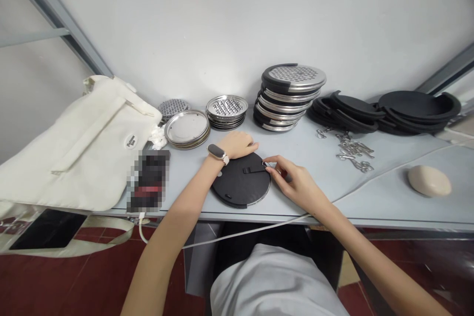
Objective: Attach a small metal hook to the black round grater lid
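Observation:
A round black disc (239, 186) with a thin metal rim lies flat on the grey table (388, 197) right in front of me. My left hand (239, 144), a band on its wrist, rests palm down on the disc's far edge with the fingers stretched out. My right hand (292, 177) pinches a small metal piece at the disc's upper right edge; the piece is too small to name.
Along the wall stand stacks of perforated metal discs (226, 111), plain metal plates (187, 129), assembled black-and-metal discs (289, 96) and black rims (385, 111). Loose metal clips (351, 148) lie right of centre, a beige oval object (429, 180) far right, a white bag (81, 143) left.

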`<state>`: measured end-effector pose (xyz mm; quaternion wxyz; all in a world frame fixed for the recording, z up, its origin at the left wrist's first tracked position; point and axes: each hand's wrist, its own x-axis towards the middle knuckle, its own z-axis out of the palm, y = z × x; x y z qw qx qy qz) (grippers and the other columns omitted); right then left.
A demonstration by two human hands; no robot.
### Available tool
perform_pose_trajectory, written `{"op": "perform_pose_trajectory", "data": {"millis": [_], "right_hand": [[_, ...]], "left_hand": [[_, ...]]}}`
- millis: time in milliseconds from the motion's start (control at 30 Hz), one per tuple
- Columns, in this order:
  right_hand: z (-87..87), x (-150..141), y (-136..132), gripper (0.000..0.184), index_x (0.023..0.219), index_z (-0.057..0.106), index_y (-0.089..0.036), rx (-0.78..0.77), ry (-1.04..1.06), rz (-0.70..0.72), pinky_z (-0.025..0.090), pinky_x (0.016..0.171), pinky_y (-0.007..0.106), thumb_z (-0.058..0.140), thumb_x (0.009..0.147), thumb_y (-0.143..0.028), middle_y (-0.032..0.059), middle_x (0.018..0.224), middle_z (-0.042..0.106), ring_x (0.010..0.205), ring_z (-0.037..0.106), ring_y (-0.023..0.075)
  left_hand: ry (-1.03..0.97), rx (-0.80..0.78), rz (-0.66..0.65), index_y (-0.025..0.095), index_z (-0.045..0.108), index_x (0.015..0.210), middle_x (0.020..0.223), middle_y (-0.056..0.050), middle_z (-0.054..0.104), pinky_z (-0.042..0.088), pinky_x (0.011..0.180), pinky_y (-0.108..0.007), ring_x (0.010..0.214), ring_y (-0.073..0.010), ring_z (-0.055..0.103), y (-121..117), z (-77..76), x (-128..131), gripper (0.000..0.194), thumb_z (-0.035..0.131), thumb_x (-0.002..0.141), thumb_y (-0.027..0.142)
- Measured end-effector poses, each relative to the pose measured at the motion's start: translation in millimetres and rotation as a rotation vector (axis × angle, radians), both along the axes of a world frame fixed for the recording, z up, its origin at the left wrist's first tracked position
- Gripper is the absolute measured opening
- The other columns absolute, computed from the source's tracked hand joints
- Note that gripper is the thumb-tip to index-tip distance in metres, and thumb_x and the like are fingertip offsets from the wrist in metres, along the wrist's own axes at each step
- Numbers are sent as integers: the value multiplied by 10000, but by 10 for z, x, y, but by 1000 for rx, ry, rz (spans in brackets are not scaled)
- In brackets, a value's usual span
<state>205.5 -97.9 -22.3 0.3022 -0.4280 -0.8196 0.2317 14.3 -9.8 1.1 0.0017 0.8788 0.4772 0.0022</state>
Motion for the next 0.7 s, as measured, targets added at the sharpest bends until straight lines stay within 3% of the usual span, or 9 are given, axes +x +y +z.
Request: {"op": "perform_pose_trajectory", "data": {"millis": [400,700], "right_hand": [[-3,3,-1,264,1150,511,-218,-29,-9,34,456,631,270,370,938,-285,47,830,647,673,613,172],[15,2,-8,259,1143,515,-201,-45,-3,26,445,636,256,382,935,-280,50,833,631,673,598,161]], "left_hand": [[-12,-11,-2,154,689,775,806,-107,675,404,685,-287,755,-205,621,-14,22,-2,553,259,899,479],[-5,6,-6,159,682,748,782,-98,671,392,659,-283,731,-201,616,6,-15,-5,563,249,898,487]]}}
